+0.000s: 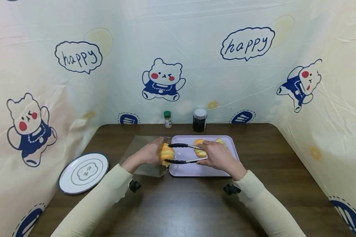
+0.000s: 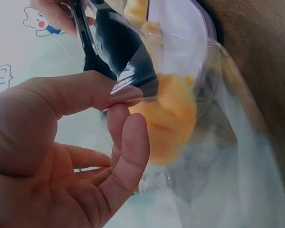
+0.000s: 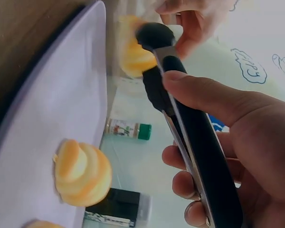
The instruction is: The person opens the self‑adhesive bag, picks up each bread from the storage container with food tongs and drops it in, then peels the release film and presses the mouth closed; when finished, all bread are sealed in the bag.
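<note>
My left hand (image 1: pixel 148 153) pinches the edge of a clear plastic bag (image 1: pixel 152 170) between thumb and fingers, beside the tray's left end. Tongs (image 3: pixel 194 147) with black tips and black-covered handles are gripped in my right hand (image 1: pixel 218 156), thumb along one arm. They reach leftward over the lavender tray (image 1: pixel 184 170). At their tips is a yellow-orange swirled bun (image 2: pixel 168 126), seen through the clear plastic in the left wrist view. On the tray, under and behind my right hand, lie a similar bun (image 3: pixel 83 175) and a paler one (image 1: pixel 221 141).
A white plate (image 1: pixel 66 176) with a dark blue rim stands at the left of the brown table (image 1: pixel 178 204). Behind the tray are a small green-capped shaker (image 1: pixel 167 120) and a dark jar (image 1: pixel 199 121) with a pale lid. A printed curtain (image 1: pixel 195 42) encloses the table.
</note>
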Motion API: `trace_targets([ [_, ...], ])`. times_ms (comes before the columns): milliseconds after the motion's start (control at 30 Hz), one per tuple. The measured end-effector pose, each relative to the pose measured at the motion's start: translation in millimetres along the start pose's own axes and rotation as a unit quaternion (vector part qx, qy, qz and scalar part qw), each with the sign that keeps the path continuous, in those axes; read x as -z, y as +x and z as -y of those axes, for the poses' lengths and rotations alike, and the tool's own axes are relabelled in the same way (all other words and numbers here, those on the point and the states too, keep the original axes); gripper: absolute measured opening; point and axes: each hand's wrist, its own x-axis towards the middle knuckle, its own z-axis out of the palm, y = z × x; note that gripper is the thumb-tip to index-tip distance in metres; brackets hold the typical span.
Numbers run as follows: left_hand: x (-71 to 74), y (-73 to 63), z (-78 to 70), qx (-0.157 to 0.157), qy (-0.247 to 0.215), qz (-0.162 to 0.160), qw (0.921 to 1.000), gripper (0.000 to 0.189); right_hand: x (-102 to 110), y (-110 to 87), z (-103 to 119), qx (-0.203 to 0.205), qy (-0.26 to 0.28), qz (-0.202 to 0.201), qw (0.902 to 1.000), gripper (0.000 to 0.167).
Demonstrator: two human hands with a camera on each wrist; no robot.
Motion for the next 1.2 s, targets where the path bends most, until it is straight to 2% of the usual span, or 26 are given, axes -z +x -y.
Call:
trace_targets([
  [200, 0.1, 1.5, 1.9, -0.005, -0.007, -0.006, 0.9999, 0.111, 5.5, -3.1, -1.3, 0.036, -0.022, -0.023, 0.9988, 0.062],
  [333, -1.2, 2.3, 1.8, -0.012, -0.006, -0.003, 0.9999, 0.111, 7.3, -2.8, 1.4, 0.044, -0.029, -0.031, 0.9981, 0.062],
  [500, -2.3, 1.0, -1.5, -0.018, -0.016, -0.001, 0.9997, 0.110, 2.5, -0.1, 5.5, 0.009, -0.024, -0.019, 0.9995, 0.062],
  [633, -1.7, -0.3, -4.3, -0.013, -0.023, 0.001, 0.9996, 0.110, 0.6, 1.5, 8.8, -0.028, 0.008, 0.000, 0.9996, 0.061],
  [800, -0.1, -0.6, -4.9, -0.030, -0.027, -0.016, 0.9991, 0.106, 0.5, 2.2, 11.5, -0.061, 0.032, 0.007, 0.9976, 0.064],
  [933, -0.1, -0.1, -5.3, -0.031, -0.043, -0.026, 0.9983, 0.110, 0.4, 1.6, 12.2, -0.044, 0.025, -0.002, 0.9987, 0.064],
  [1067, -1.2, 0.2, -5.4, -0.023, -0.073, -0.019, 0.9969, 0.116, -0.9, 1.6, 12.1, -0.013, 0.014, -0.013, 0.9997, 0.064],
  [1200, -3.4, 0.3, -6.1, -0.022, -0.079, -0.014, 0.9965, 0.116, -4.3, 3.2, 12.7, -0.017, 0.028, -0.010, 0.9994, 0.063],
])
